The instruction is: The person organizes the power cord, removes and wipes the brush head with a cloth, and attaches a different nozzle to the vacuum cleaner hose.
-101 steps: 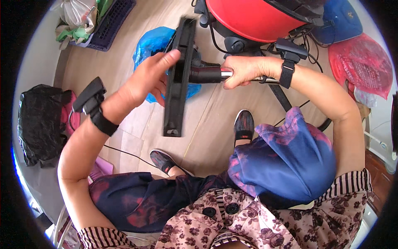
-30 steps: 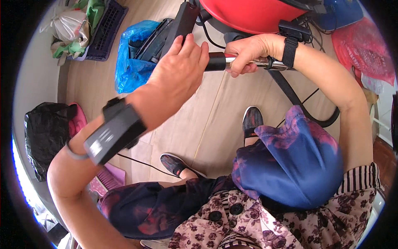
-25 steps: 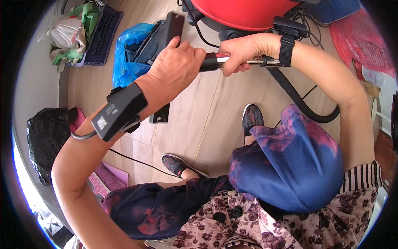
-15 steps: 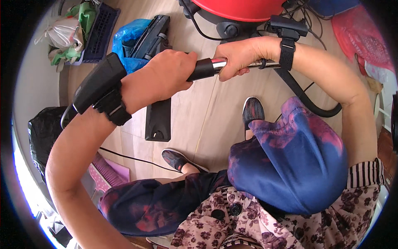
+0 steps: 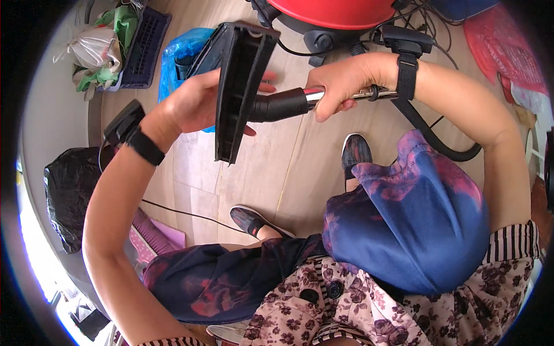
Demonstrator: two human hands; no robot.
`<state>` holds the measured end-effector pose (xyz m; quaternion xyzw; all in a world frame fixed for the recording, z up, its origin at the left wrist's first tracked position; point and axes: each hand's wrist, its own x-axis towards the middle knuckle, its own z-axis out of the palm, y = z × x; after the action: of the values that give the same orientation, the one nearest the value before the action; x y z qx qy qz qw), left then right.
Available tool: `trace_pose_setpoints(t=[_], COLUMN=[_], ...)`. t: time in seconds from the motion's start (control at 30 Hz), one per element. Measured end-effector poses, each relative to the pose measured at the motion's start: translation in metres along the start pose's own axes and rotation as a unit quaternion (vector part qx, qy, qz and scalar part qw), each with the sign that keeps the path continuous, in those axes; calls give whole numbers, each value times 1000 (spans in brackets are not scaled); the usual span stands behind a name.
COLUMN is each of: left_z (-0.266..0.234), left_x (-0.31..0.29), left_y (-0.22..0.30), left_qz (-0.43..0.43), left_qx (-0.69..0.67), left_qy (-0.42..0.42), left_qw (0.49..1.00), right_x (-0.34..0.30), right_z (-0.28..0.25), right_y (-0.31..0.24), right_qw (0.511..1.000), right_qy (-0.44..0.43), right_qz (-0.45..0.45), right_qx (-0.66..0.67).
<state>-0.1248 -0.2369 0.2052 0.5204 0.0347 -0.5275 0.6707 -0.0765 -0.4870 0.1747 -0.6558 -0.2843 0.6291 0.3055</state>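
My right hand [image 5: 337, 86] is wrapped round the chrome tube [image 5: 313, 98] of a vacuum cleaner. At the tube's left end, a black neck leads to a long floor nozzle [image 5: 245, 92], tilted so its hollow underside shows. My left hand [image 5: 195, 105] is behind the nozzle, its fingers spread and their tips showing past the nozzle's right edge. Whether that palm touches the nozzle is hidden. A black hose [image 5: 435, 144] curves below my right forearm.
The red vacuum cleaner body [image 5: 337, 12] stands at the far side, with cables to its right. A blue bag [image 5: 173, 63] holding black attachments lies at the far left, beside a dark crate [image 5: 144, 57]. A black bag [image 5: 70, 196] and pink dustpan [image 5: 167, 233] are at left.
My left hand has loosened from the black neck and moved left, its fingers spreading. The nozzle has turned to show its underside. My right hand keeps its grip.
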Motion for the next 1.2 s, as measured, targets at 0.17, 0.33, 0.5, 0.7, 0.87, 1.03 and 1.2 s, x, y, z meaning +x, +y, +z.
trace_pose_setpoints(t=[0.17,0.33,0.5,0.7,0.87,1.03,1.2], left_z=[-10,21,14,10,2,-9,53], left_x=[-34,-24,-19,-10,-12,-11,4], left_y=[-17,-24,-19,-12,-35,-113,-78], left_qz=[171,176,174,6,54,277,374], left_qx=[46,350,301,147,-85,605,807], left_qy=[-31,228,273,283,157,201,98], left_qw=[984,891,897,948,982,719,446], right_x=[10,10,13,15,6,18,16], right_z=[-11,-4,-1,5,1,-14,-28], right_y=[11,11,9,9,7,7,5], right_qw=[999,1000,1000,999,1000,997,987], right_qy=[-26,-8,13,41,9,-54,-112], right_qz=[-2,19,9,12,16,-18,-21], right_qx=[30,18,-7,-26,10,49,116])
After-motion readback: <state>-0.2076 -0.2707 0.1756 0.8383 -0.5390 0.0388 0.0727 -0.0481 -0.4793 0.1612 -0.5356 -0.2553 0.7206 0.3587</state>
